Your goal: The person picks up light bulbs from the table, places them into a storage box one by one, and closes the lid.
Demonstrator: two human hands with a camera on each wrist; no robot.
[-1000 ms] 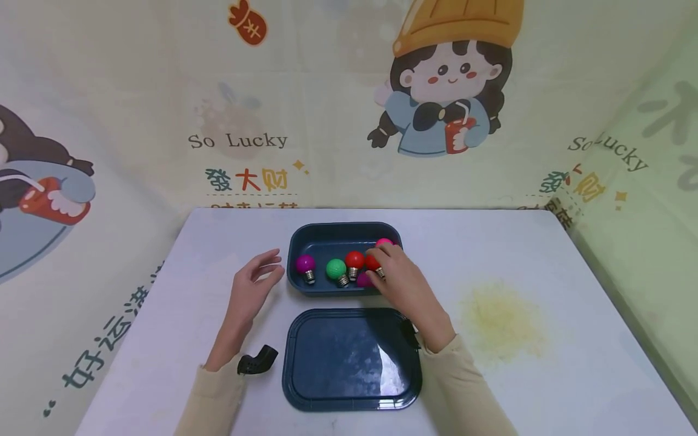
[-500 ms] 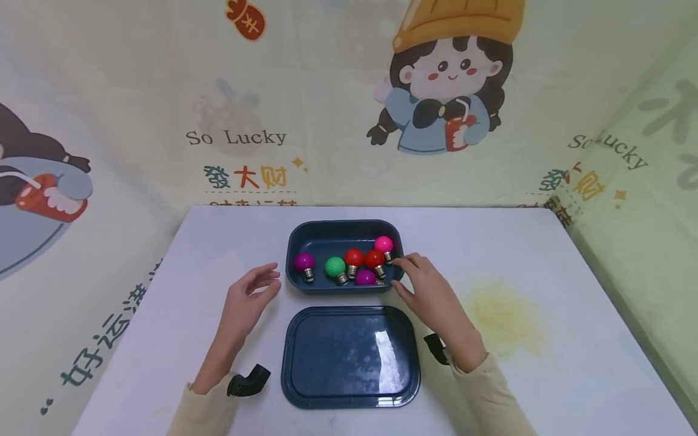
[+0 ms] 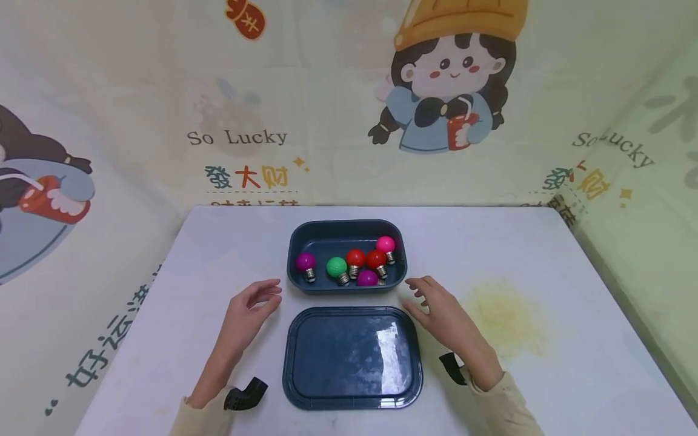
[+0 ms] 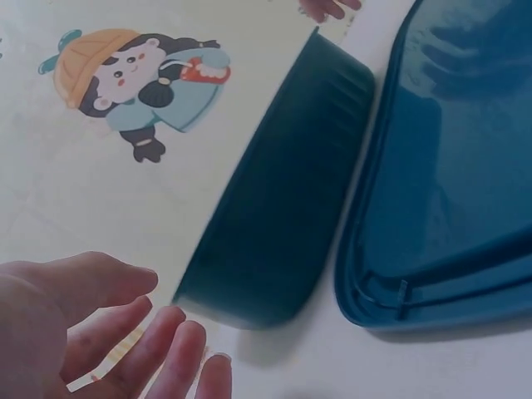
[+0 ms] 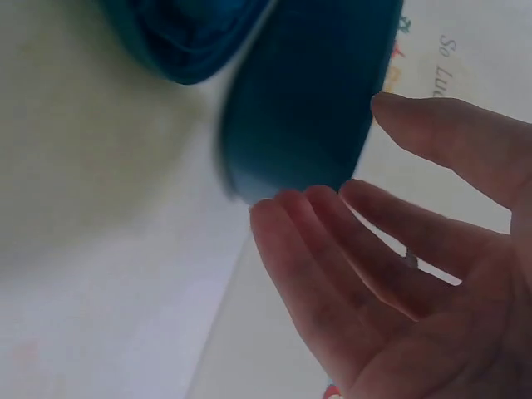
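A dark blue box point(image 3: 327, 233) stands toward the back of the table, holding several light bulbs. A purple bulb point(image 3: 306, 262) lies at its left; a green bulb point(image 3: 336, 267), two red ones, a second purple one and a pink bulb point(image 3: 385, 244) gather to the right. In front lies a flat dark blue lid point(image 3: 349, 357). My left hand point(image 3: 248, 309), fingers loosely bent, hovers beside the box's front left corner, holding nothing. Beyond the front right corner my right hand point(image 3: 444, 312) is likewise free, thumb and fingers apart. Both wrist views show bare palms near the box's outer wall.
The white table point(image 3: 545, 260) carries a yellowish stain point(image 3: 507, 318) right of my right hand. A printed cloth point(image 3: 327, 91) hangs behind the table and along both sides. Black wrist mounts point(image 3: 246, 394) show at my sleeves.
My right hand has drawn out of the box, back and to the right, uncovering the red, pink and purple bulbs. The left hand has shifted slightly toward me.
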